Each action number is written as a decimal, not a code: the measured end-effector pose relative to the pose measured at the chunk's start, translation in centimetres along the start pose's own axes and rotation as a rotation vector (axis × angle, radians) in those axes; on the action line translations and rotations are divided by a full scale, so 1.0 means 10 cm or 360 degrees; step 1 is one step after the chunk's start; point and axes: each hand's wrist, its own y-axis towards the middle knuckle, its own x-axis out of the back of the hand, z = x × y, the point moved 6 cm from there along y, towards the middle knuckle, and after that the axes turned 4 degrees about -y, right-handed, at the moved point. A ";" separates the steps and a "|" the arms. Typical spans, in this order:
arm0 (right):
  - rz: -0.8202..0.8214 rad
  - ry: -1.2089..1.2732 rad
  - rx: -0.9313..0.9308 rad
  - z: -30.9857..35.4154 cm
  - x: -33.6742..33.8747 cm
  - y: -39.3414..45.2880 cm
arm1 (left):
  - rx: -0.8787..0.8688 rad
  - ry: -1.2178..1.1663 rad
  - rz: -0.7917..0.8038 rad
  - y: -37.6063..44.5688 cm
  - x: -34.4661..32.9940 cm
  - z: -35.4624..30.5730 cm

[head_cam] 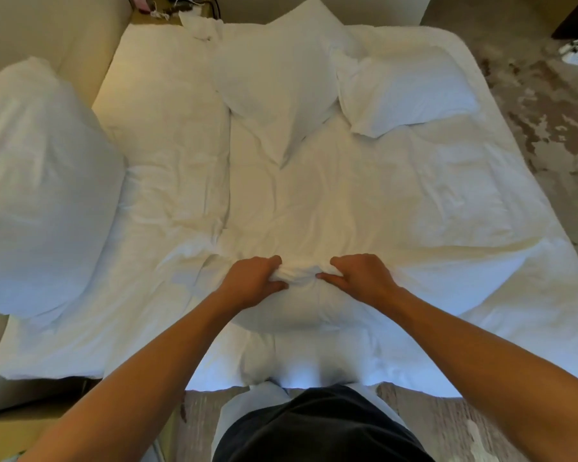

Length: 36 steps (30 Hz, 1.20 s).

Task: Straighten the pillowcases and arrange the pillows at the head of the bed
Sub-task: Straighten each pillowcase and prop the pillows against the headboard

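Soft, uneven indoor light over my view, with strong wide-angle bending at the edges.

The white bedding (331, 201) reads warm cream through the middle and far side, but turns cool blue near my body and on the big pillow (40, 181) at the left, as if two different light sources meet. Bright patches wash out fabric detail in the centre. My left hand (252, 278) and right hand (361, 278) cast only faint shadows into the folds between them. The bed's edges bow outward, the corners smear, and my forearms look stretched. Overall sharpness is slightly soft.
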 end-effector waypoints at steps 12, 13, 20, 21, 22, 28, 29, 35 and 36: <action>-0.0084 0.0375 0.0050 1.35 0.35 0.81 | 0.0074 0.0136 -0.0373 -0.80 1.27 0.99; -0.0041 0.0374 0.0066 1.48 0.27 0.89 | 0.0117 0.0115 -0.0375 -0.89 1.25 1.13; 0.0196 0.0098 0.0147 1.97 -0.36 1.19 | 0.0453 0.0170 -0.0321 -1.34 0.70 1.81; 0.0174 0.0062 0.0132 1.95 -0.39 1.19 | 0.0502 0.0196 -0.0351 -1.37 0.66 1.85; 0.0130 0.0034 0.0110 1.91 -0.39 1.19 | 0.0539 0.0204 -0.0401 -1.39 0.65 1.87; -0.0098 -0.0251 0.0026 1.43 -0.20 1.07 | 0.0643 0.0346 -0.0437 -1.27 0.79 1.80; -0.0091 -0.0257 0.0017 1.35 -0.17 1.08 | 0.0658 0.0380 -0.0429 -1.23 0.83 1.78; -0.0037 0.0128 -0.0152 1.04 -0.04 1.22 | 0.0753 0.0397 -0.0409 -1.07 1.01 1.74; -0.0045 0.0253 -0.0151 1.03 -0.02 1.23 | 0.0769 0.0372 -0.0401 -1.04 1.02 1.73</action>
